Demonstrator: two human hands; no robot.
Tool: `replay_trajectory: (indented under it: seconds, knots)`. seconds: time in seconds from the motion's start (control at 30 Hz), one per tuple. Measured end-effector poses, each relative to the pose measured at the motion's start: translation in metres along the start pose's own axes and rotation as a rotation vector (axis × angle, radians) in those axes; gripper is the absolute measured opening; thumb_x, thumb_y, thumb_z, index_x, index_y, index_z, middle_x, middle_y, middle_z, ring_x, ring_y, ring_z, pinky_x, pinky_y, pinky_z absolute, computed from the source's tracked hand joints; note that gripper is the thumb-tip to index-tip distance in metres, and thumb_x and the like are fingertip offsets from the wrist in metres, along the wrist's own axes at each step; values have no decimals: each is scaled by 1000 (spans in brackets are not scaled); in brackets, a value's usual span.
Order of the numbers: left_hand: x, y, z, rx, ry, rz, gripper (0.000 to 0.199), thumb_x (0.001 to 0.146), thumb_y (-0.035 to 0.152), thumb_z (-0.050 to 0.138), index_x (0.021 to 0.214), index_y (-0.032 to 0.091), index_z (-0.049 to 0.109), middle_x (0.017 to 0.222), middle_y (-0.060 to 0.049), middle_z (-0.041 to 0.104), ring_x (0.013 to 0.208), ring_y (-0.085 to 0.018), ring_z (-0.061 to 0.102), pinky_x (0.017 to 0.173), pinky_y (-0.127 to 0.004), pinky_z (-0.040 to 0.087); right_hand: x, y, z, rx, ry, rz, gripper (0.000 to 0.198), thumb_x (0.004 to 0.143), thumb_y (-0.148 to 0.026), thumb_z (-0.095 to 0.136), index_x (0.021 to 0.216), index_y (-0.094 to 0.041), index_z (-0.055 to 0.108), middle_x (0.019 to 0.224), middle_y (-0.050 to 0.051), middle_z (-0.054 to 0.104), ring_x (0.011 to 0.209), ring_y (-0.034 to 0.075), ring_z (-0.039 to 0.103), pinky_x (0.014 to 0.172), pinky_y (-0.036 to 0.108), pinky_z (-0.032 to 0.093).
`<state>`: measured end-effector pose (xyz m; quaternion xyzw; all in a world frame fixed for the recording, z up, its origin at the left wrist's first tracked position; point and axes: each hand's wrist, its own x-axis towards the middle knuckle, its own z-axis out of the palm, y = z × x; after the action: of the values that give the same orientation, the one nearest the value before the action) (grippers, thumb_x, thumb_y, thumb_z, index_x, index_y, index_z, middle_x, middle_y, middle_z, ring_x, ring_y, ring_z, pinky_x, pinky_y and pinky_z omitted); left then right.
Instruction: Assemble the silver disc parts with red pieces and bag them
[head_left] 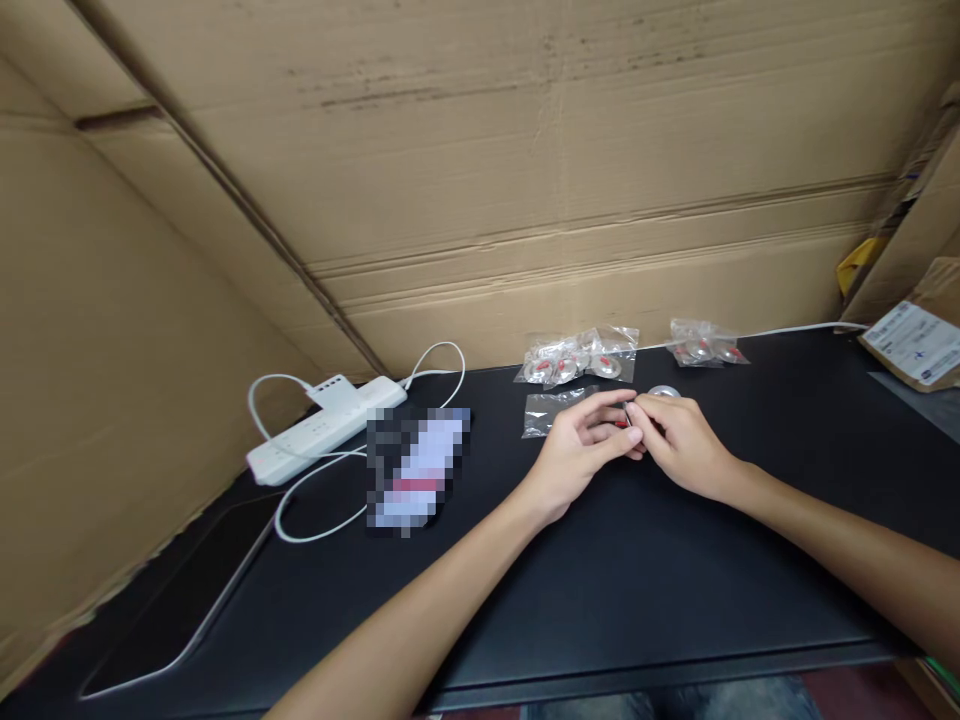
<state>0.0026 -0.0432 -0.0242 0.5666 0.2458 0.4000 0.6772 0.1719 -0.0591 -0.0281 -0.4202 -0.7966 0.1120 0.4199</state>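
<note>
My left hand and my right hand meet over the black table, both closed around a small part with a dark edge and a bit of red. The fingers hide most of it, so its kind does not show. Just behind my right hand lies a round silver disc, partly covered by the knuckles. A flat clear plastic bag sits beside my left hand, with its far end near the fingers. Farther back are clear bags of silver discs with red pieces.
Another bag of silver and red parts lies by the cardboard wall. To the left are a white power strip with looping cables, a blurred-out object and a dark tablet-like slab. A labelled package stands at right.
</note>
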Motion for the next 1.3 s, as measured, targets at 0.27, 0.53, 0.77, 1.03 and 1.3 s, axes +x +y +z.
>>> replay_trajectory:
  seconds: [0.27, 0.53, 0.77, 1.03, 1.3]
  knots:
    - [2, 0, -5, 24, 64, 22, 45, 73, 22, 80, 117, 19, 69, 107, -7, 64, 83, -18, 69, 89, -43, 56, 0, 1, 2, 196, 14, 166, 30, 97, -29, 48, 70, -19, 54, 65, -1, 53, 54, 12, 49, 56, 27, 37]
    - [3, 2, -7, 55, 99, 24, 46, 72, 21, 80, 117, 19, 69, 104, -6, 63, 76, -15, 68, 81, -38, 57, 1, -1, 5, 409, -46, 238, 19, 95, -30, 50, 78, -20, 51, 68, -1, 55, 57, 12, 53, 55, 26, 42]
    - [2, 3, -5, 50, 50, 5, 47, 72, 19, 79, 118, 18, 68, 98, -5, 64, 74, -14, 68, 79, -35, 56, 0, 2, 7, 386, -90, 283, 40, 100, -41, 40, 70, -18, 54, 58, -2, 51, 49, 11, 45, 49, 25, 35]
    - [3, 4, -5, 72, 86, 13, 46, 71, 20, 80, 116, 18, 69, 99, -5, 64, 73, -14, 68, 78, -35, 57, -1, 3, 11, 576, -68, 382, 42, 93, -52, 52, 69, -18, 57, 61, -1, 52, 46, 9, 41, 44, 23, 30]
    - [6, 14, -19, 93, 190, 76, 49, 72, 24, 78, 120, 17, 67, 101, -8, 64, 77, -17, 69, 79, -37, 59, 7, 13, -4, 659, 136, 451, 32, 81, -47, 70, 76, -17, 62, 67, -1, 56, 54, 11, 50, 52, 27, 40]
